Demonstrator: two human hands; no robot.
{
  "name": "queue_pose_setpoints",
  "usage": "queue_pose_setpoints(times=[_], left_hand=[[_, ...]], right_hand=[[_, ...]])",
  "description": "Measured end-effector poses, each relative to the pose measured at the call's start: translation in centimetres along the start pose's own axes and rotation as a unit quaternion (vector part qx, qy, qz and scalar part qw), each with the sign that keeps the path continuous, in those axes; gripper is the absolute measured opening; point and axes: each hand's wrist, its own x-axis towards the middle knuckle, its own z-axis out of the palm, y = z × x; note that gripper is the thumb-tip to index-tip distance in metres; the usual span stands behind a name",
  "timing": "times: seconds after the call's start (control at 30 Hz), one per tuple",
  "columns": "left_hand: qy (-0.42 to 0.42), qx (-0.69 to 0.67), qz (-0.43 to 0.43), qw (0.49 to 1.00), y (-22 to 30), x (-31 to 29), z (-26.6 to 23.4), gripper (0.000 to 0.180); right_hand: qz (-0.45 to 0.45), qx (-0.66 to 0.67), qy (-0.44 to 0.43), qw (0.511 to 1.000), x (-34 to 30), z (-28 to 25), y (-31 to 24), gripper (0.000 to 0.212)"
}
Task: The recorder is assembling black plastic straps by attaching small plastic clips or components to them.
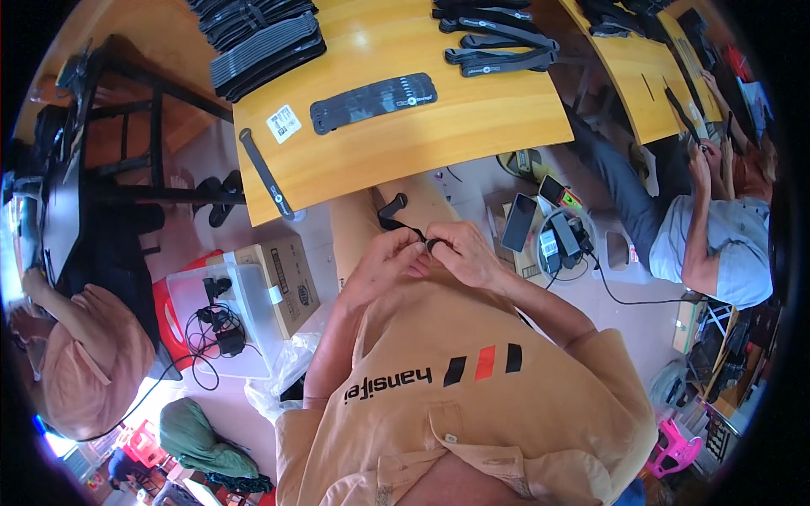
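Note:
Between my hands, in front of my lap, is a black strap (389, 222). Its free end with a small loop sticks up past my knees, below the table edge. My left hand (384, 263) pinches the strap near its middle. My right hand (469, 255) is closed on the other end, which curls beside its fingertips. On the yellow wooden table (371, 173) ahead, a single black strap (267, 175) overhangs the front left edge. A flat stack of black straps (373, 103) lies behind it, next to a white printed label (283, 124).
Piles of straps (268, 57) and more bundles (502, 55) fill the table's back. A clear plastic bin (253, 291) and cardboard box (294, 287) stand at left, a phone (518, 223) and corded devices (564, 240) at right. People sit on both sides; the right one (704, 244) handles a strap.

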Motion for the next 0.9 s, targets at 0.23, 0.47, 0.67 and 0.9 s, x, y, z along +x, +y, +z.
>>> queue_pose_setpoints(times=[0.23,0.47,0.67,0.9], left_hand=[[0.016,-0.034,0.016,0.999,-0.4,0.5,0.6,0.016],[0.153,0.175,0.098,0.968,0.2,0.9,2.2,0.014],[0.149,0.261,0.078,0.951,0.1,0.8,1.8,0.011],[0.143,0.205,0.095,0.964,-0.7,0.9,1.4,0.013]], right_hand=[[-0.048,-0.065,0.028,0.996,0.1,0.0,-0.1,0.011],[-0.049,-0.053,0.050,0.996,0.3,0.2,0.0,0.010],[-0.060,-0.080,0.038,0.994,-0.1,0.2,0.0,0.010],[0.019,0.085,0.028,0.996,-0.6,0.5,0.5,0.010]])
